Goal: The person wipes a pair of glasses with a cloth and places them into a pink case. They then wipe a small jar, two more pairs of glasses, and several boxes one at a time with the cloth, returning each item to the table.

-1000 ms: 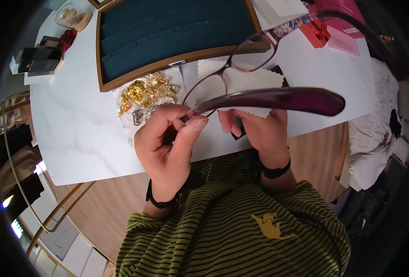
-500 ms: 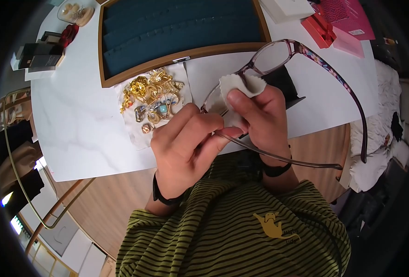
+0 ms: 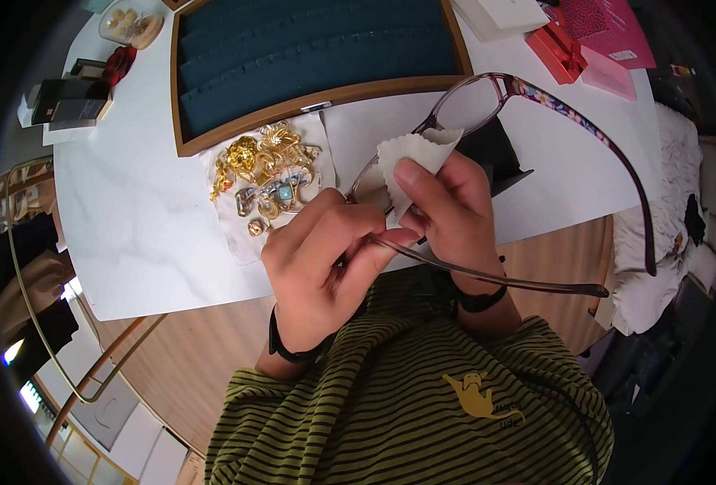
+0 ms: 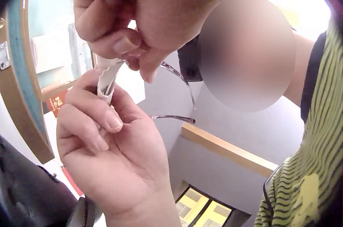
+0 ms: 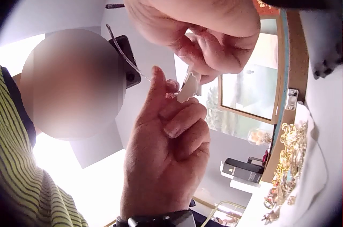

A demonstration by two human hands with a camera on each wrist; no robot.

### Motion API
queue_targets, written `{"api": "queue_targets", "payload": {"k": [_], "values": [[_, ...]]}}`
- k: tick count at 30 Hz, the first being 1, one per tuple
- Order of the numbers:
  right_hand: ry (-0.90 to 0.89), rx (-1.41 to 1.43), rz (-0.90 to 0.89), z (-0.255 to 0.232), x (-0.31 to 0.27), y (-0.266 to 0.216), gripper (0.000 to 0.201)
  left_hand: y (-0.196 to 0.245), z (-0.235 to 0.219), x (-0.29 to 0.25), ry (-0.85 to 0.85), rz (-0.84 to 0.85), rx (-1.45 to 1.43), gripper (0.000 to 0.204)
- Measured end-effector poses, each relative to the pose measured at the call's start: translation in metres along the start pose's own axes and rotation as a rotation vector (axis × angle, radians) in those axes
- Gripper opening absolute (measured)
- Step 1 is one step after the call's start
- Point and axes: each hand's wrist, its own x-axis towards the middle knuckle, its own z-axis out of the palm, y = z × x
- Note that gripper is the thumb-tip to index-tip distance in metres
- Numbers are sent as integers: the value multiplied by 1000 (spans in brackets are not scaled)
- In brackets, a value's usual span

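Note:
A pair of eyeglasses with a flowered temple arm is held up over the table's near edge, its arms pointing right. My left hand pinches the frame by the nearer lens, close to the hinge. Between the thumb and fingers of my right hand is a pale, zigzag-edged cleaning cloth, folded over the nearer lens. The farther lens shows uncovered. In the left wrist view the cloth wraps thin around the lens, between both hands' fingertips.
Gold jewelry lies piled on a white cloth left of the hands. Behind stands a wooden tray lined in dark teal. A black case rests beyond the right hand. Red gift box and black boxes stand farther back.
The eyeglasses have turned and lowered, their arms swinging down to the right. The right hand has brought the cloth up from the table onto the nearer lens.

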Motion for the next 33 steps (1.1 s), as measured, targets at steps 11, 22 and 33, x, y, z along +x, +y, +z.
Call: {"api": "queue_targets", "payload": {"k": [11,22,33], "values": [[6,61,-44,-1,-2,11,21,0,1,-1,-10,13,-9,18],[-175,-87,-33,-8,0,2,16,1,1,-5,-30,17,-8,18],[205,182,-223,-39,2,-6,15,1,-8,-2,89,68,-115,18]]}}
